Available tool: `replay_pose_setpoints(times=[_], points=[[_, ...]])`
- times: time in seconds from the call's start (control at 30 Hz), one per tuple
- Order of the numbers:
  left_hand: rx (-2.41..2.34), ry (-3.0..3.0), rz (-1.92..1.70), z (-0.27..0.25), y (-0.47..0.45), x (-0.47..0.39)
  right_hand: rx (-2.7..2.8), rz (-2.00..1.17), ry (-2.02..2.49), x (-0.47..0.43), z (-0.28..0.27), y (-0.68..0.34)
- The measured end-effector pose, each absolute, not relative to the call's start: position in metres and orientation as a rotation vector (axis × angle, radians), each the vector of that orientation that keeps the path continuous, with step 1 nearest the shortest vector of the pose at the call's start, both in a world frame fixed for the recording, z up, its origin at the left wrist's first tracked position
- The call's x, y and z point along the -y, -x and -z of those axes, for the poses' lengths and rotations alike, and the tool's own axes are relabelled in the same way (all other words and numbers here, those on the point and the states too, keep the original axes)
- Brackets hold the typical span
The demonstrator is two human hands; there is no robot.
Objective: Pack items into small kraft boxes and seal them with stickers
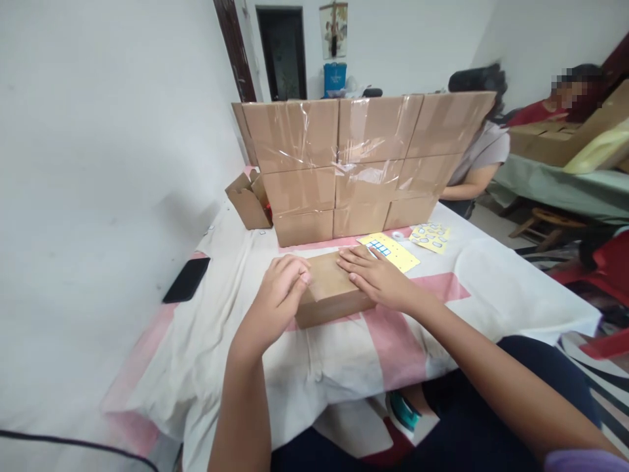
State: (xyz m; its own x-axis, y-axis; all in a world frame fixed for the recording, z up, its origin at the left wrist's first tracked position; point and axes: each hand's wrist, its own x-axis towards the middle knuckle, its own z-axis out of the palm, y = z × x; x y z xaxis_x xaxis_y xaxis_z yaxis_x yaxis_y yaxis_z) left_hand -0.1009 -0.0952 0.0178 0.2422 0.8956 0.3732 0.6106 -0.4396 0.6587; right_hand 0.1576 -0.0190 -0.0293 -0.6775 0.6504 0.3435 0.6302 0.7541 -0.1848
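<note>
A closed cardboard box (327, 278) lies flat on the cloth-covered table in front of me. My right hand (371, 274) rests on its top near the right end, palm down with the fingers stretched out. At the box's left end, my left hand (282, 283) is closed, thumb and fingertips pressed together beside the top edge. What it pinches, if anything, cannot be made out. A faint shiny strip shows on the box top beside those fingertips.
Behind the box stands a wall of taped cardboard boxes (368, 167). An open carton (250, 200) is at its left, a black phone (187, 280) nearer. Yellow sheets (400, 255) and a tape roll (397, 235) lie right. A person (479, 154) sits behind the wall; another is further right.
</note>
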Motion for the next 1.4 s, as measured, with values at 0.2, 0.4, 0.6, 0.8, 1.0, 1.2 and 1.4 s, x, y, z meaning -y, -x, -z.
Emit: replay_pose_setpoints(times=[0.2,0.4,0.6,0.8,1.0,1.2,1.4], points=[[-1.324,-2.303,-0.615,-0.028,0.100,0.057,2.473,-0.110,0.960,0.016,0.036,-0.160],[-1.295,-2.326,-0.296,-0.024,0.094,0.018,2.429,-0.119,0.940,0.012,0.041,-0.159],[-1.464,-2.388,-0.330,-0.013,0.093,0.016,2.427,-0.062,0.924,0.010,0.044,-0.158],[-1.626,-2.348,-0.288,-0.011,0.092,0.018,2.421,-0.073,0.915,0.010,0.046,-0.158],[-1.651,-2.136,-0.258,-0.001,0.091,0.018,2.432,-0.062,0.972,0.011,0.046,-0.157],[-1.619,-2.094,-0.129,-0.003,0.098,0.018,2.464,-0.061,1.015,0.017,0.041,-0.157],[-1.627,-2.053,-0.359,0.007,0.099,0.016,2.367,-0.164,0.938,0.015,0.043,-0.158]])
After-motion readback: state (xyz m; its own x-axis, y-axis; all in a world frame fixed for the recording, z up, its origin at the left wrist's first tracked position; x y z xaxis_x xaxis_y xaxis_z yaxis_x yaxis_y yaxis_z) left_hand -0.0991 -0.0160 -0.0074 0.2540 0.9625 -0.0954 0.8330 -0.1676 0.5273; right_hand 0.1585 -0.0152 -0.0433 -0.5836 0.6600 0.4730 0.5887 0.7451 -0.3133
